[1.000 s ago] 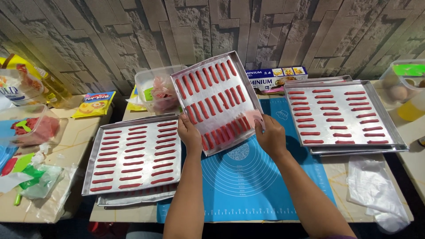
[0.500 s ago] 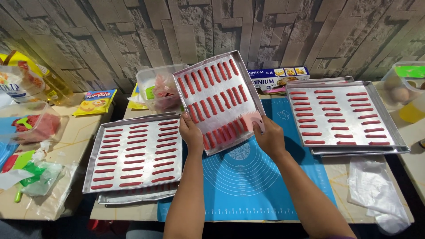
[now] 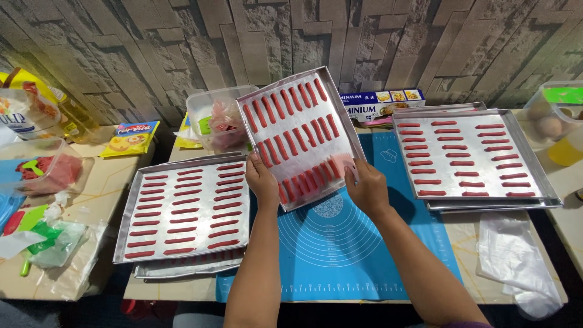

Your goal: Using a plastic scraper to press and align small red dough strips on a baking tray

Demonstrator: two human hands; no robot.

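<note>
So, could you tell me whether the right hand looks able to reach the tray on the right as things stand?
Probably not freely: the right hand holds the lifted tray, though the right tray lies unobstructed nearby.

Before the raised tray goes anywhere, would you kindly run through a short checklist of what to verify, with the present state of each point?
1. Grip on the raised tray: left hand and right hand each hold its near edge. Ok.
2. Tray level: it is tilted steeply, far edge up. Not ok.
3. Red strips staying in their rows on the tilted tray: no strays visible. Ok.
4. Blue mat below the tray: bare. Ok.
5. Left tray and right tray: both flat, apart from the raised one. Ok.
6. Whether the strips are stuck to the liner: cannot tell.
</note>
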